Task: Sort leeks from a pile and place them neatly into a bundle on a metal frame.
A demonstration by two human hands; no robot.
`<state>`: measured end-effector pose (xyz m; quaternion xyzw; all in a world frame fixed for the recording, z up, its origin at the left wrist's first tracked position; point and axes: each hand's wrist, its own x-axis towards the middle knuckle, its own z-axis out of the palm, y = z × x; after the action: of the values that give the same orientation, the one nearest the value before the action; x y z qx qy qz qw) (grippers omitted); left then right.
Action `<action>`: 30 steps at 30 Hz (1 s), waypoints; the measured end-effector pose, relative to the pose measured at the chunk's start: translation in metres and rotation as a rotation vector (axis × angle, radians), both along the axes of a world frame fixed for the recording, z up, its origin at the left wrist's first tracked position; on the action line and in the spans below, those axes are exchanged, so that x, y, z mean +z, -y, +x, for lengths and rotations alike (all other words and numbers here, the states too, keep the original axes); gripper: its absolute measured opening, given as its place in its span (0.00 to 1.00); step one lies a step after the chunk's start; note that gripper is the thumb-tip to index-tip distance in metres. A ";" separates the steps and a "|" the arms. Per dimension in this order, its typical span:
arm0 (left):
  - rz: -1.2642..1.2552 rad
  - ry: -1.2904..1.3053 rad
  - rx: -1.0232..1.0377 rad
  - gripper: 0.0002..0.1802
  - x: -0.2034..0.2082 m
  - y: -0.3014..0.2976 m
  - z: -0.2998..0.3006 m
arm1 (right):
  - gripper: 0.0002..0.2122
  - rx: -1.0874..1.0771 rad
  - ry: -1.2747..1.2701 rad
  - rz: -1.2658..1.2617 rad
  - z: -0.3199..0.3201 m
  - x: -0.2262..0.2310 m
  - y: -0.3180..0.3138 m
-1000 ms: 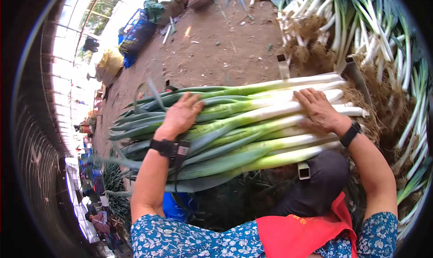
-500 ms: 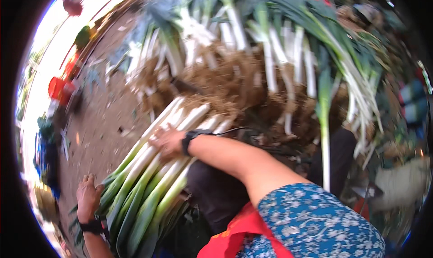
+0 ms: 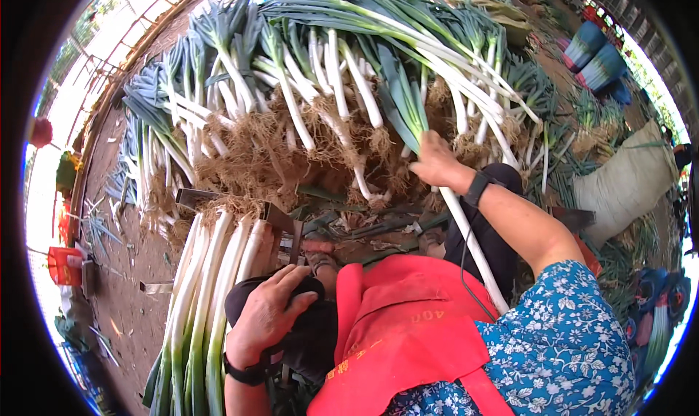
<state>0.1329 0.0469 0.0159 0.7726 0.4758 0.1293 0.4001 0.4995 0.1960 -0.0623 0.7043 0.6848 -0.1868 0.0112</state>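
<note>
My right hand (image 3: 440, 161) is closed around a single leek (image 3: 472, 243), gripping it where the white stalk turns green. Its leaves point up toward the pile, and its white end slants down beside my right knee to the apron. Over my left knee rests my left hand (image 3: 273, 310), fingers stretched out and holding nothing. Just left of it lies a bundle of leeks (image 3: 211, 285), side by side, white stalks and roots at the far end and green leaves toward me. The roots of the bundle lie between the metal plate (image 3: 195, 197) and another bracket (image 3: 278, 218).
A large pile of leeks (image 3: 335, 74) with tangled brown roots (image 3: 262, 154) spreads across the ground ahead. To the right are a pale sack (image 3: 626, 179) and blue rolled bundles (image 3: 597, 59). A red container (image 3: 65, 265) stands at the far left.
My right hand has left the bundle and taken hold of the leek by my right knee. My left hand has moved from the bundle's leaves to my left knee. The view has turned.
</note>
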 end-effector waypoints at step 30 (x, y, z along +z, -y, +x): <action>-0.146 0.078 -0.463 0.20 -0.053 -0.107 0.122 | 0.19 -0.102 -0.205 0.660 0.188 0.190 -0.151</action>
<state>0.2554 0.1537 -0.0369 0.8245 0.2784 0.0290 0.4918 0.6875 0.3467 0.1280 0.6810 0.6696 -0.0253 -0.2953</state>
